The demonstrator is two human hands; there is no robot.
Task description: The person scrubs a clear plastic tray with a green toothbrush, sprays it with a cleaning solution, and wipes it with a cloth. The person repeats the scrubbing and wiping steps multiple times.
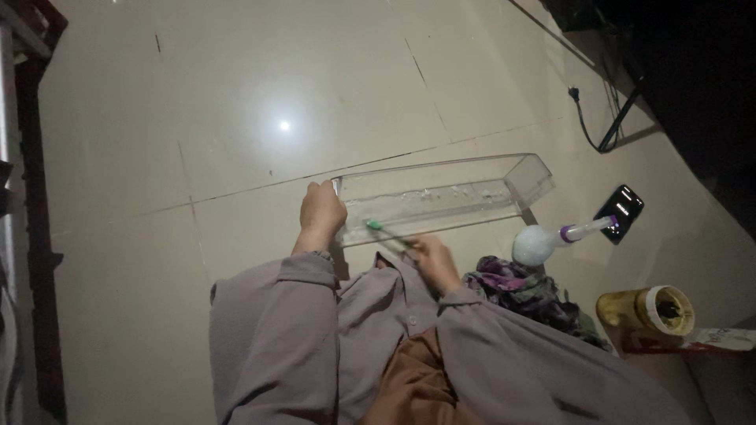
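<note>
A long clear plastic tray (472, 168) lies on the tiled floor in front of me, with wet or soapy streaks inside. My left hand (321, 211) grips its near left end. My right hand (431, 260) holds a small brush with a green tip (375, 226); the tip touches the tray's near wall close to the left end. Both arms wear loose grey-mauve sleeves.
A white bottle with a purple collar (543, 241) lies on its side right of the tray. A dark phone (620, 212) rests beyond it. A patterned cloth (524, 291) is by my right arm. A yellow jar (647, 309) stands at right. A black cable (592, 126) runs at the back.
</note>
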